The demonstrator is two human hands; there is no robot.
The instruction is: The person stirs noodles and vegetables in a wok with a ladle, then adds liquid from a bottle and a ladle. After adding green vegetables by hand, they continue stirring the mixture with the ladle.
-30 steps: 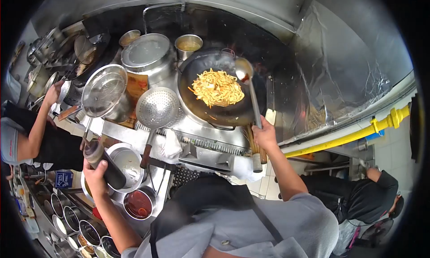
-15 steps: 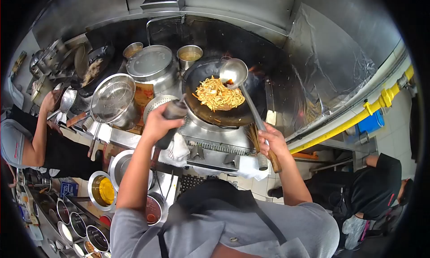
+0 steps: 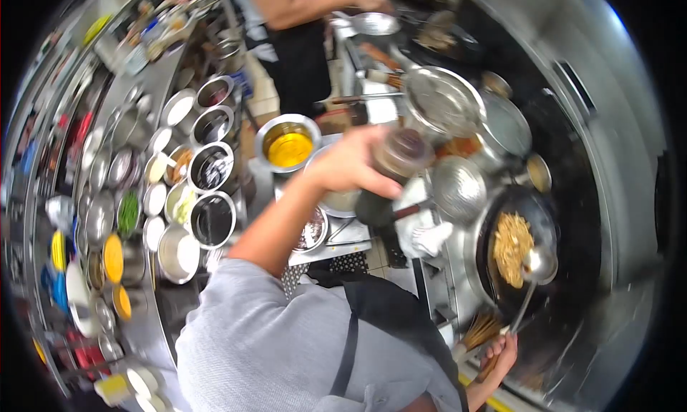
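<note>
A dark bottle (image 3: 401, 154) is gripped in my left hand (image 3: 351, 162), raised over the counter between the yellow-liquid pot (image 3: 286, 146) and a perforated ladle (image 3: 459, 188). My right hand (image 3: 499, 355), at the lower right, is wrapped round the handle of a metal ladle (image 3: 540, 265). The ladle's bowl rests in the black wok (image 3: 529, 204), touching the lower edge of a heap of noodles (image 3: 512, 244). A bamboo brush (image 3: 481, 331) lies just beside my right hand.
A large strainer (image 3: 444, 101) and lidded pot (image 3: 504, 126) stand behind the wok. At left, a steel counter (image 3: 147, 308) holds several bowls, including one of chopped greens (image 3: 129, 212). A co-worker's arm (image 3: 315, 10) reaches over the stove at the top.
The view has swung left, bringing the bowl counter into sight. My left hand, still holding the bottle, has moved away from the wok; the ladle has shifted to the near side of the noodles.
</note>
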